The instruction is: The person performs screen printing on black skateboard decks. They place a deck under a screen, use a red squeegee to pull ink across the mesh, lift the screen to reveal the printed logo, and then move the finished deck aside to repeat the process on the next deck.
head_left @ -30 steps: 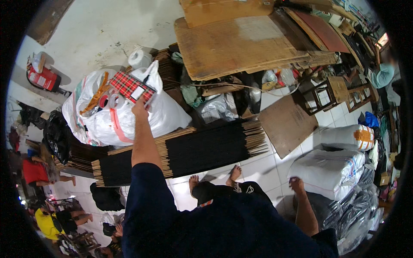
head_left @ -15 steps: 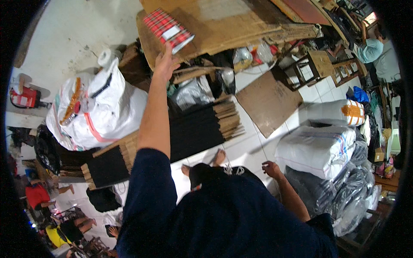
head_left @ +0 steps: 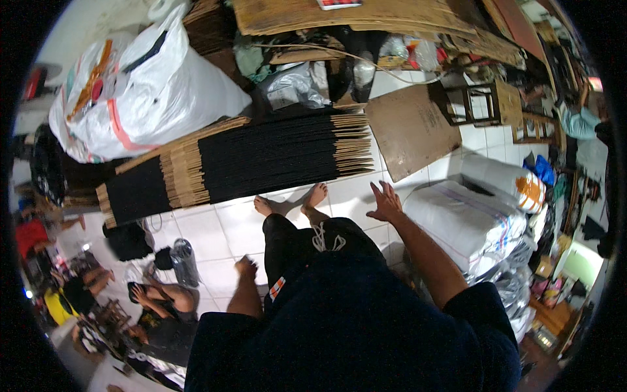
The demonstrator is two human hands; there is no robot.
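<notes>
My left hand (head_left: 245, 268) hangs low beside my left thigh, over the white floor tiles. Its fingers point away and are mostly hidden, and no object shows in it. Out to the right, my right hand (head_left: 385, 204) is open with spread fingers, holding nothing. It is nearest to a big white wrapped bale (head_left: 457, 219) and a flat brown cardboard sheet (head_left: 415, 134) on the floor. Just a sliver of the red plaid book (head_left: 338, 3) shows on the wooden tabletop (head_left: 294, 16) at the top edge. Before my feet lies a long row of black strips with brown ends (head_left: 268, 157).
A bulging white sack (head_left: 157, 91) stands at the far left. Under the table are plastic bags (head_left: 297, 85) and clutter. At right are a wooden stool (head_left: 480, 104) and a second wrapped bale (head_left: 503, 179). Several people sit at lower left, one in dark clothing (head_left: 160, 320).
My left hand has let go of the plaid book on the tabletop and dropped to my side. My right hand has moved forward and spread its fingers. The view has shifted downward.
</notes>
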